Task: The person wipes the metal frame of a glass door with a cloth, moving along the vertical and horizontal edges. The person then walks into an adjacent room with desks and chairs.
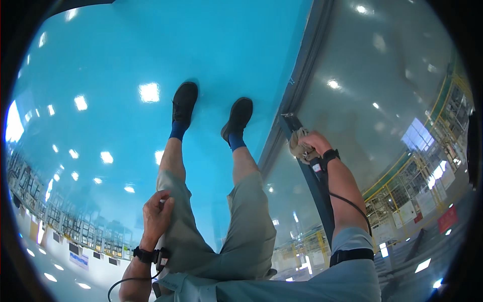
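Blue glossy floor (115, 55), yellow railings (390, 195), cloth (297, 144) in right hand (318, 143)

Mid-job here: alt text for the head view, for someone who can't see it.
A bare right hand holds a crumpled beige cloth at a long, dark, straight bar. The left hand, loosely curled, is near the grey-green left trouser leg; two black shoes stand on a glossy turquoise floor.

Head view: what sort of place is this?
Likely a factory or similar industrial hall: glossy blue floor underfoot, yellow railings at right, and what look like rows of racks or equipment at left.
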Motion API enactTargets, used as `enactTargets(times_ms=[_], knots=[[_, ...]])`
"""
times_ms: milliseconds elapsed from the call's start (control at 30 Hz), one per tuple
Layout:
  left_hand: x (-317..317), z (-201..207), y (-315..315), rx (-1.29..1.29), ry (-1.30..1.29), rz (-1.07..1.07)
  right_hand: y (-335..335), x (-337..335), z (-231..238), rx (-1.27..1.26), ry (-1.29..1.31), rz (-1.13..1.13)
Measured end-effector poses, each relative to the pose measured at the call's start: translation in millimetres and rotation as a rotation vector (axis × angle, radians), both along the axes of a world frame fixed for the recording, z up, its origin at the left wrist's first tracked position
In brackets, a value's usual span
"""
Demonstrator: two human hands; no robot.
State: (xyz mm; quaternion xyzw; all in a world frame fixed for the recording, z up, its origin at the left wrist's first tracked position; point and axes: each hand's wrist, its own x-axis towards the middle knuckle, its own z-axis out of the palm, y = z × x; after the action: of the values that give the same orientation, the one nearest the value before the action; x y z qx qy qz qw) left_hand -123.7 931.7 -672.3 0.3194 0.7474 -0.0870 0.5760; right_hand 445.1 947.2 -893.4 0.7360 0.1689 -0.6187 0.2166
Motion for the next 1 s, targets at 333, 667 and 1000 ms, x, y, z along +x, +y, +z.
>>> enactTargets(times_ms=[333,667,1000], knots=[[-13.8,1.0,-6.8,0.116,-0.091,0.002,43.0,-16.9,231.0,-0.206,0.045,0.399],[-21.0,-1.4,-8.5,0.094,-0.162,0.083,93.0,-42.3,413.1,-0.610,0.011,0.568],[-12.0,-4.9,-13.7,0.051,-0.090,0.041,15.3,-11.3,281.1,-0.240,-0.108,0.085]])
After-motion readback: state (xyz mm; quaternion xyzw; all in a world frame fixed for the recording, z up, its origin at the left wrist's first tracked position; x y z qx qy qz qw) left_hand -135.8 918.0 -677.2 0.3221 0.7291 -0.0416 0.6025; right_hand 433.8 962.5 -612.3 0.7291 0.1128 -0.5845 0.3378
